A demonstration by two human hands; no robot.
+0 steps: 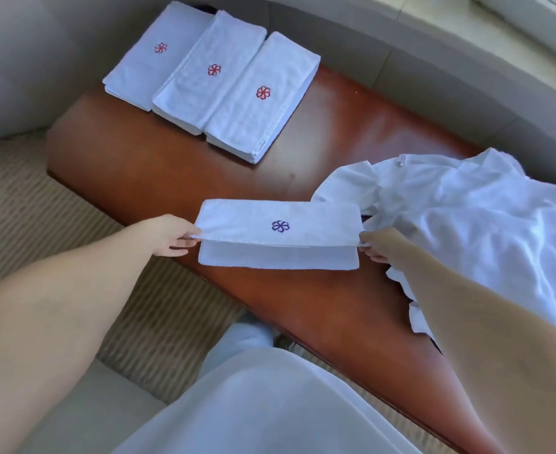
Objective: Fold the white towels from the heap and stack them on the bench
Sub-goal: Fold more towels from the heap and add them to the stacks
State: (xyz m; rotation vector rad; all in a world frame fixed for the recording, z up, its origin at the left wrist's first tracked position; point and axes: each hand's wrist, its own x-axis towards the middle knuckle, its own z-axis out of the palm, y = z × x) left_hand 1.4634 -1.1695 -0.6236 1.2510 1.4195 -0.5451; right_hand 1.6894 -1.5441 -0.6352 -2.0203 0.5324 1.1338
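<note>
A white towel [279,234] with a blue flower emblem is held lengthwise above the brown bench [158,165], folded over with its lower flap hanging. My left hand [175,235] pinches its left end. My right hand [378,245] pinches its right end. A heap of loose white towels [473,224] lies on the bench to the right, partly under my right forearm. Three stacks of folded towels with red flower emblems sit side by side at the far left end: the left stack [153,57], the middle stack [209,72] and the right stack [260,96].
The bench runs along a grey curved wall [401,50]. Striped beige carpet [40,224] lies to the left of the bench. My white garment [263,404] fills the bottom of the view. Bare bench surface lies between the stacks and the held towel.
</note>
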